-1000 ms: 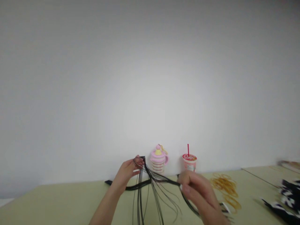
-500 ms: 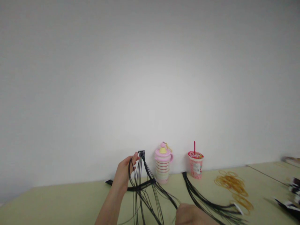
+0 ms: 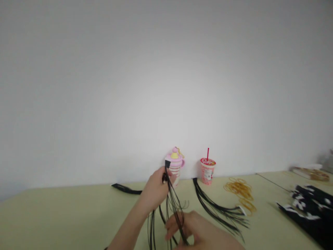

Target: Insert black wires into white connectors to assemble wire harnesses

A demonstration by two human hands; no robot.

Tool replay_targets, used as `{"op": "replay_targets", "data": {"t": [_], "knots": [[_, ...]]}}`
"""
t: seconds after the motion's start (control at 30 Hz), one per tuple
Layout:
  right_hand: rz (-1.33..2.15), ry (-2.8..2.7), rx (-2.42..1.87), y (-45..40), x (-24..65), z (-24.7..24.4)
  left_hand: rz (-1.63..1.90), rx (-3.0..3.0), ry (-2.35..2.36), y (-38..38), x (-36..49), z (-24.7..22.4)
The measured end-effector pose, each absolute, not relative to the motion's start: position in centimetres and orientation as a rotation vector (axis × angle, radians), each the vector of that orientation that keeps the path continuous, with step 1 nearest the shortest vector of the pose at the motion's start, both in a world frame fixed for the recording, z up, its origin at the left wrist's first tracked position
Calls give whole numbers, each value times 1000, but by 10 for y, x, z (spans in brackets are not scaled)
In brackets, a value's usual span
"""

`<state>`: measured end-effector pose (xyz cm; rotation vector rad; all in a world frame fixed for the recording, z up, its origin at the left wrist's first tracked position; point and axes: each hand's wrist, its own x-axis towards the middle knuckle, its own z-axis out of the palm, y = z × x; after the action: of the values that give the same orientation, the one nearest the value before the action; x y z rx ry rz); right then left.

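Black nylon cords, pinched at their bound top by the left hand, run through the loosely curled right hand; slack could tangle strands.

My table is pale green and it has a seam on the right side. At the back, near the wall, stand a pink cupcake-shaped container and a paper cup with red straw. In front of the cup lies a bundle of black cords with a white tag. Just beside this tag are yellow rubber bands in a loose heap. On the left lies a black strip, and on the right a black and white cloth.
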<state>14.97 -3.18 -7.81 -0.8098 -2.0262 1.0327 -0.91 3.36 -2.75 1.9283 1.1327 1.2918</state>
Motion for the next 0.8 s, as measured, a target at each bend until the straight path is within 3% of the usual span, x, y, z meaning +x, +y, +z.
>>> {"op": "replay_targets", "data": {"t": [0.13, 0.47, 0.8], "knots": [[1392, -1763, -632, -35, 142, -63, 1220, 2114, 1100, 4, 12, -30], [977, -1390, -832, -34, 181, -32, 1069, 1495, 645, -8, 7, -5], [1313, -1214, -512, -34, 181, -32, 1005, 1532, 555, -7, 4, -6]]}}
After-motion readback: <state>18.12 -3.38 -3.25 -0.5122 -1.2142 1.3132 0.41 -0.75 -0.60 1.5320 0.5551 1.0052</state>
